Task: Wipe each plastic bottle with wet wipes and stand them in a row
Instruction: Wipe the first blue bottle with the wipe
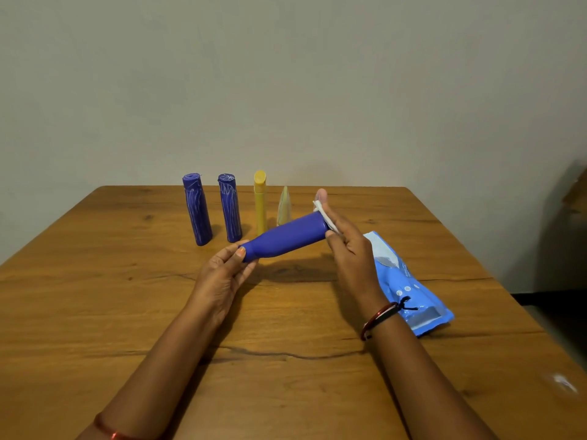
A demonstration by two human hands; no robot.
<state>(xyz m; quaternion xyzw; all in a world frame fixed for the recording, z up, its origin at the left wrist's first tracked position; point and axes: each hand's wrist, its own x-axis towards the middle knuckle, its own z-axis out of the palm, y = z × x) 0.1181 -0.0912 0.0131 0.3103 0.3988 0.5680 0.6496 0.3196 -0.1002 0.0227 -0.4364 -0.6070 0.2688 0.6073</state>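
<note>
Blue bottle (287,237) held horizontal above the table (127,312), mid-frame, slightly tilted with its far end higher. Left hand (222,274) grips the narrow neck end, thumb and fingers curled round it. Right hand (346,246) grasps a white wet wipe (324,214) and presses it against the bottle's wide base end; fingers curled round wipe and base.

Behind the bottle, near the table's far edge, 4 items stand upright in a row, from left: 2 blue bottles with pale scratch marks (197,209) (230,208), 1 yellow bottle (260,201), 1 pale translucent bottle (283,206), partly hidden behind the held bottle.

A light blue wipes pack (409,287) lies flat on the table just right of the right hand. Red bangle (378,319) on the right wrist.
</note>
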